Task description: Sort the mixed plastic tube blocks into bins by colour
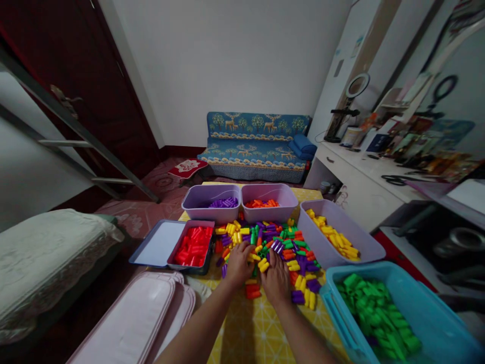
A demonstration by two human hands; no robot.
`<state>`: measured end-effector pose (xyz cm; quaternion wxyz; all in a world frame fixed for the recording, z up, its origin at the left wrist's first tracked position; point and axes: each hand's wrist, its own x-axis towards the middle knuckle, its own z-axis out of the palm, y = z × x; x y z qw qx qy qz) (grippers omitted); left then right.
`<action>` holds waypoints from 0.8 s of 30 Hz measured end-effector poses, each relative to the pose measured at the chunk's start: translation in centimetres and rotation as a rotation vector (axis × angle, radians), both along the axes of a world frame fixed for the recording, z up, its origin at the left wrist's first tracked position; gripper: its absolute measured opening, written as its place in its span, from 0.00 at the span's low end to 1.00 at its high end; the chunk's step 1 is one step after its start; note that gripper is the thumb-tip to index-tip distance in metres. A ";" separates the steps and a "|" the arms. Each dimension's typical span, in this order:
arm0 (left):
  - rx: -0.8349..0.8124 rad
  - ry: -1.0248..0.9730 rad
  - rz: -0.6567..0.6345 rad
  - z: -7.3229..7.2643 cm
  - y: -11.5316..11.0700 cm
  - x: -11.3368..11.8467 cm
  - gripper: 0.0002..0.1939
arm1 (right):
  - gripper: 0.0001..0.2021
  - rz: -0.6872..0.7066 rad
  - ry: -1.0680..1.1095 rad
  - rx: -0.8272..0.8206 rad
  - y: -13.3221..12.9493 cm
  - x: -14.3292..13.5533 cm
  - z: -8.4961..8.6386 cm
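Observation:
A pile of small plastic tube-like pieces in purple, yellow, green, orange and red is spread over the table. My left hand (239, 264) rests at the pile's near side, its fingers curled round a yellow plastic piece (254, 257). Close beside it, my right hand (276, 279) lies on the pieces with its fingers stretched forward. Yellow pieces (263, 265) sit by the right thumb, and shiny purple pieces (277, 246) are just beyond the fingertips. What lies under the right palm is hidden.
Lilac bins hold purple pieces (224, 202), orange pieces (262, 203) and yellow pieces (335, 236). Red pieces (194, 246) fill a box at left; a blue bin (435, 308) at right holds green ones. Pale lids (132, 313) lie front left. Beyond stands a sofa (253, 151).

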<state>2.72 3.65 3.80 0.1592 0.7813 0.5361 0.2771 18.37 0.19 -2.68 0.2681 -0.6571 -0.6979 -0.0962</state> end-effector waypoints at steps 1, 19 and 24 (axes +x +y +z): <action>0.017 -0.046 0.015 -0.2 -0.2 -0.1 0.19 | 0.30 0.002 -0.003 0.002 0.0 0.0 0.0; -0.313 -0.811 0.450 -1.5 0.2 -4.5 0.20 | 0.29 -0.026 -0.015 -0.024 -0.3 -0.2 0.8; -0.473 -1.056 0.365 -1.2 0.1 -4.4 0.25 | 0.30 -0.005 -0.012 -0.008 -0.3 0.0 0.3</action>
